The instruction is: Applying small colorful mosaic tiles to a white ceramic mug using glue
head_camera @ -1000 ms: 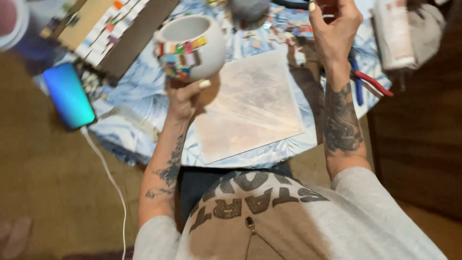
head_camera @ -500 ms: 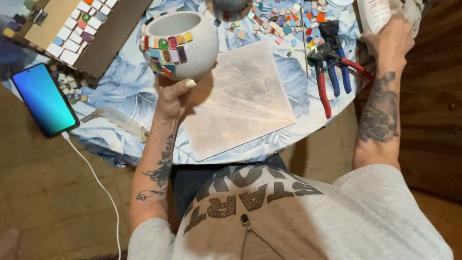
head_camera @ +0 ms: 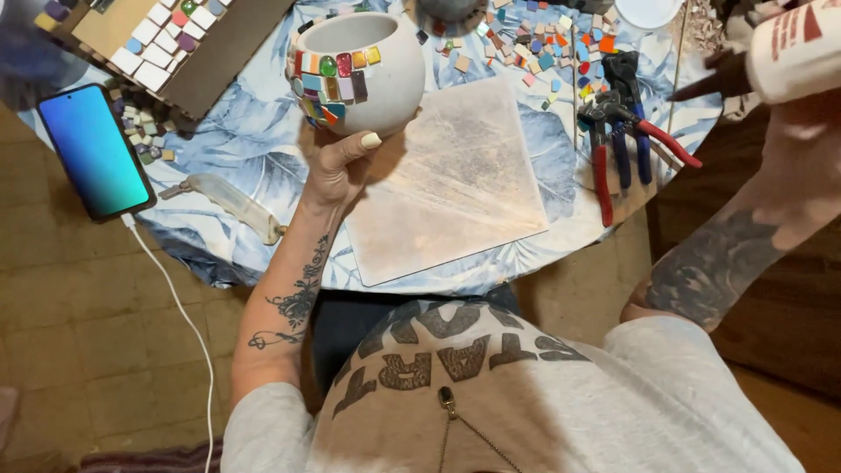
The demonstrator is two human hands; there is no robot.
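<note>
My left hand [head_camera: 337, 166] holds a round white bowl [head_camera: 359, 74] from below, above the table. One side of the bowl carries a patch of small coloured mosaic tiles [head_camera: 328, 83]. My right hand [head_camera: 810, 123] is raised at the far right edge of the view, gripping a white tube of glue [head_camera: 793, 48] with a dark nozzle pointing left. Under the bowl lies a worn square work board [head_camera: 451, 184].
Red-handled and blue-handled nippers [head_camera: 618, 131] lie right of the board. Loose coloured tiles [head_camera: 534, 44] are scattered at the back. A wooden mosaic panel [head_camera: 158, 39] is at the upper left. A lit phone [head_camera: 95, 149] with a white cable sits at the table's left edge [head_camera: 184, 254].
My right hand left the tiles at the table's back, swung out to the right and now holds the glue tube. The bowl stays in my left hand.
</note>
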